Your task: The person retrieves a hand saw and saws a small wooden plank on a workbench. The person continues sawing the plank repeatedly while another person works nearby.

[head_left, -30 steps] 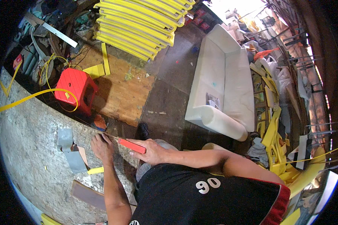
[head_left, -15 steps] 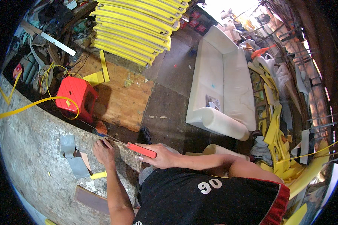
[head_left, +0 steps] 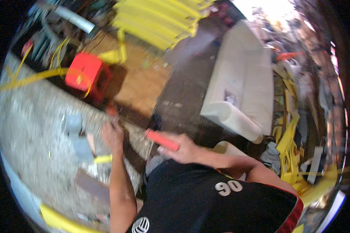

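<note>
Workshop: worktable [head_left: 39, 116], stacked yellow pieces [head_left: 155, 23].

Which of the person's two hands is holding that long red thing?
The right hand, gripping the red handle. The left hand is apart from it, near the grey worktop's edge.

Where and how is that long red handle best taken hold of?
Probably around the lower-right end of the red handle, coming from the right: it is straight and bar-shaped, and the right hand grips it there. Its upper-left end points toward the left hand; anything beyond that end is too blurred to tell.
</note>
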Demonstrator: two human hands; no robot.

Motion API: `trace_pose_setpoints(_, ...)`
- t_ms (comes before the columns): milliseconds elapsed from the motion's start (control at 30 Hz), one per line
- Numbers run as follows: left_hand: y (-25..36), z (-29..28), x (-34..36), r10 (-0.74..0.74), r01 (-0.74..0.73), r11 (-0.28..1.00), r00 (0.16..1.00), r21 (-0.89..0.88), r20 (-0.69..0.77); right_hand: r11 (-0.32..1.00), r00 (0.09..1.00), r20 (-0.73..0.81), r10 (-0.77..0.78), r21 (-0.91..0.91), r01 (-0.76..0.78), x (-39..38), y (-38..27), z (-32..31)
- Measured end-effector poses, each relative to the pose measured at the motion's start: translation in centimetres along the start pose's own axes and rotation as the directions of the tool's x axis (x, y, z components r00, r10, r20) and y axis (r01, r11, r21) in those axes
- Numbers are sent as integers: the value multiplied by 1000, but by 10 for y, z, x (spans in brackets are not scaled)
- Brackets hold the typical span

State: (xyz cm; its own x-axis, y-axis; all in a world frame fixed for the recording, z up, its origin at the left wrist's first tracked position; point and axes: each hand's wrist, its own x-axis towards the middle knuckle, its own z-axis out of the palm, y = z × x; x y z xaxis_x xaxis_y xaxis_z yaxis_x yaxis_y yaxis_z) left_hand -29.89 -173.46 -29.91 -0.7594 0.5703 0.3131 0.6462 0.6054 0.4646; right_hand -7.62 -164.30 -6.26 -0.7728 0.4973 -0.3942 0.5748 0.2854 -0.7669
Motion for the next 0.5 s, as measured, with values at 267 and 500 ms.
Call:
trace_pose_setpoints(267, -9, 7, 2, -6, 2, 999, 995, 42, 100, 998, 998, -63, 20, 57, -16, -14, 11, 7)
trace_pose_setpoints(500, -10, 9, 0, -12, 8, 999, 993, 40, 119, 995, 995, 21, 100, 19, -100, -16, 6, 1)
